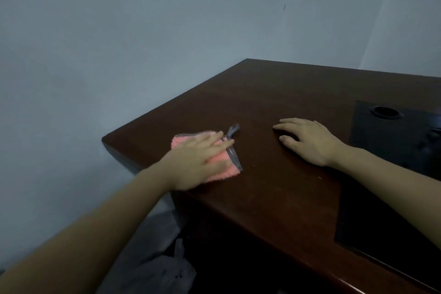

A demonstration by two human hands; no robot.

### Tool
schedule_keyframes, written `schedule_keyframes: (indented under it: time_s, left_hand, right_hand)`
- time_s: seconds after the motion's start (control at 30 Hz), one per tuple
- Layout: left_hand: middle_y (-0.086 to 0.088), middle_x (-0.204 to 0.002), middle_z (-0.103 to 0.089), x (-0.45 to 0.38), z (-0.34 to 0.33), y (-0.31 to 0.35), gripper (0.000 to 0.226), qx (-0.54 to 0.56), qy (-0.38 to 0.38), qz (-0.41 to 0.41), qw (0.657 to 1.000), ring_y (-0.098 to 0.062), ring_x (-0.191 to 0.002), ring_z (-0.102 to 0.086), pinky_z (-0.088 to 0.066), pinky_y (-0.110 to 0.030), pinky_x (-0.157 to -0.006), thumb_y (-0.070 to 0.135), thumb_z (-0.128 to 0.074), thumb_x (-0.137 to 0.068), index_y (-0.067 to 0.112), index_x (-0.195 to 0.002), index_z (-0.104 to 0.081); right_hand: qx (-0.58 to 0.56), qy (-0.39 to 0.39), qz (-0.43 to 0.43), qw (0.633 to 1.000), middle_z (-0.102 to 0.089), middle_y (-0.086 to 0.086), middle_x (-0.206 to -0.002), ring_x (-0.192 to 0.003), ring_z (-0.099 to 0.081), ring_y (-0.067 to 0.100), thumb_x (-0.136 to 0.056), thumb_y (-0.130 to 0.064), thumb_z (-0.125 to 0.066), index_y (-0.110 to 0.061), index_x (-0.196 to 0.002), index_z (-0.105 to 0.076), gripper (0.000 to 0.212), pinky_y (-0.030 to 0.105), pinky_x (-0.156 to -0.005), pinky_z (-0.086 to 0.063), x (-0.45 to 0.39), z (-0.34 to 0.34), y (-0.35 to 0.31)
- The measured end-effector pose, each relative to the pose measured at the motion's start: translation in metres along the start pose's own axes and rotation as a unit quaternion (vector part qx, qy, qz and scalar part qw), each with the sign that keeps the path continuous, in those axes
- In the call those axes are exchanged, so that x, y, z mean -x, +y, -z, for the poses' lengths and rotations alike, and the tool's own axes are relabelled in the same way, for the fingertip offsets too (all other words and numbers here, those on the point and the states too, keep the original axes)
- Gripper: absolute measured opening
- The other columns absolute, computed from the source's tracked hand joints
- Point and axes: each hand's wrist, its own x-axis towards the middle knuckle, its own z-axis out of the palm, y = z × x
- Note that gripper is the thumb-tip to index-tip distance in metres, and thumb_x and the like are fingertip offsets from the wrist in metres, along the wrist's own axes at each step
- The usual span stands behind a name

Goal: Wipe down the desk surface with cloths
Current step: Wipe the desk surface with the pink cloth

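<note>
The desk (274,188) runs out just left of the left hand (199,162), where its corner and near edge drop away. A stroke carried further that way would likely push the cloth (223,166) off the edge, since only flat pressure keeps it down.

Right of the right hand (307,142) lies a dark inset panel (381,198) with a round cable hole (386,112) at its far end. A wipe reaching there could catch the cloth on the panel's seam or drop crumbs into the hole.

The pink cloth sits under the left hand, which presses on it with fingers straight and spread, curled round nothing. Its grey edging and loop (233,130) stick out just beyond the fingertips; the loop may drag or fold under and leave streaks.

The right hand rests flat on the bare wood, well apart from the cloth, fingers relaxed and holding nothing. It looks to be bracing, and would block a long sweep to the right unless lifted.

Below the left forearm, off the desk, lies a crumpled plastic bag (164,267), where a dropped cloth would probably land.
</note>
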Motion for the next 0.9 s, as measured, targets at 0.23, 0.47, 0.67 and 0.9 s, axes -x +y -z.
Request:
schedule_keyframes:
  time_s: [0.23, 0.47, 0.67, 0.9]
  left_hand:
    - [0.004, -0.170, 0.003, -0.085, 0.002, -0.052, 0.092, -0.004, 0.010, 0.108, 0.994, -0.018, -0.157, 0.002, -0.006, -0.048, -0.126, 0.086, 0.000, -0.078, 0.044, -0.159, -0.001]
    - [0.007, -0.169, 0.007, -0.062, 0.000, -0.010, 0.075, -0.006, -0.001, 0.057, 0.998, -0.017, -0.156, 0.006, -0.001, -0.044, -0.127, 0.078, -0.004, -0.091, 0.045, -0.158, 0.002]
    - [0.017, -0.161, 0.018, 0.001, -0.013, 0.056, 0.068, -0.028, 0.002, -0.083, 0.996, -0.006, -0.152, 0.016, 0.007, -0.037, -0.125, 0.075, -0.003, -0.094, 0.048, -0.156, 0.005]
    - [0.015, -0.167, 0.009, -0.032, -0.001, 0.030, 0.065, 0.007, -0.011, -0.030, 0.999, -0.010, -0.155, 0.009, 0.004, -0.038, -0.126, 0.071, -0.018, -0.097, 0.051, -0.156, 0.000]
  right_hand:
    - [-0.002, 0.016, 0.013, 1.000, -0.034, -0.008, -0.162, -0.149, -0.030, 0.018, -0.106, -0.048, -0.038, -0.038, -0.151, -0.041, 0.047, 0.056, -0.121, -0.021, -0.004, -0.005, 0.005]
    - [-0.010, 0.022, 0.005, 1.000, -0.034, -0.006, -0.161, -0.147, -0.032, 0.020, -0.105, -0.047, -0.040, -0.033, -0.151, -0.042, 0.048, 0.055, -0.121, -0.022, -0.002, -0.003, 0.006]
    - [-0.047, 0.075, 0.005, 0.996, -0.034, 0.000, -0.161, -0.146, -0.034, 0.024, -0.104, -0.041, -0.046, -0.024, -0.149, -0.046, 0.048, 0.054, -0.118, -0.030, 0.002, -0.004, 0.005]
    - [-0.056, 0.125, 0.001, 0.991, -0.043, -0.001, -0.156, -0.145, -0.037, 0.020, -0.106, -0.038, -0.044, -0.024, -0.146, -0.050, 0.043, 0.054, -0.118, -0.031, 0.012, 0.001, 0.012]
